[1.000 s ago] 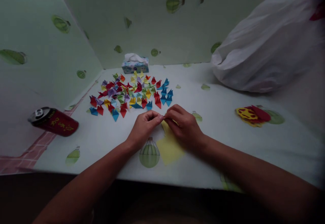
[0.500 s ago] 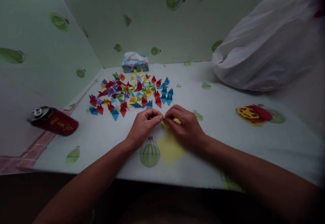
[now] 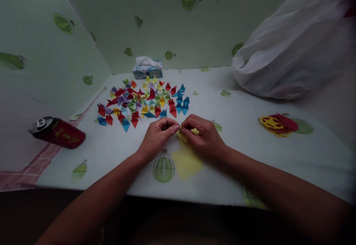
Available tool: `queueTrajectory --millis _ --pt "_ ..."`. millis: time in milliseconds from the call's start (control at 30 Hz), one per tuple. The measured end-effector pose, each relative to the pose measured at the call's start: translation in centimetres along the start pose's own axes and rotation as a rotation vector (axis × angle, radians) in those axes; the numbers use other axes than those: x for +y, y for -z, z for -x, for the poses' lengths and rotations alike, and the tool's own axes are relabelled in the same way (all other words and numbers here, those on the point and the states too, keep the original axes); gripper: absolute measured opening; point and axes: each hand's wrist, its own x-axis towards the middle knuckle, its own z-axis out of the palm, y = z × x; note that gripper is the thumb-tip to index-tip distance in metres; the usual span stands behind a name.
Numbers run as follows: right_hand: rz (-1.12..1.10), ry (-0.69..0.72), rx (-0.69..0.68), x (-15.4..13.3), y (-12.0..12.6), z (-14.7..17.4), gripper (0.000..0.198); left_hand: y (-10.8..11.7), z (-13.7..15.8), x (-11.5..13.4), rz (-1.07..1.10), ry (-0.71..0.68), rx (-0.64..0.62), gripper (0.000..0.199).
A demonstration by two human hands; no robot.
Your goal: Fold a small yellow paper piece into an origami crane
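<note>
My left hand (image 3: pixel 158 136) and my right hand (image 3: pixel 203 135) meet at the fingertips over the table, both pinching a small folded piece of yellow paper (image 3: pixel 182 136). Just below them a flat yellow paper sheet (image 3: pixel 187 163) lies on the tablecloth. Beyond my hands, a spread of several small folded paper pieces (image 3: pixel 144 102) in red, blue, yellow, green and purple covers the table's far middle.
A red can (image 3: pixel 57 132) lies on its side at the left. A tissue box (image 3: pixel 147 69) stands against the back wall. A large white plastic bag (image 3: pixel 292 48) fills the right rear. A red and yellow paper stack (image 3: pixel 276 124) lies at the right.
Both hands stay pinched together on the yellow piece; the fingers have shifted only slightly.
</note>
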Motion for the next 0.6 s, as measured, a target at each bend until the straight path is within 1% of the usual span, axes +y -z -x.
queueTrajectory --millis 333,467,600 --pt "0.008 -0.026 -0.008 -0.29 0.07 0.00 0.016 -0.03 0.01 0.10 -0.150 -0.136 -0.001 0.012" --pt "-0.012 -0.050 -0.014 -0.35 0.15 -0.03 0.017 -0.02 0.03 0.18 -0.181 -0.163 -0.008 0.012" --pt "-0.037 -0.030 -0.019 -0.35 0.17 -0.01 0.017 -0.07 0.08 0.16 -0.218 -0.188 -0.021 0.012"
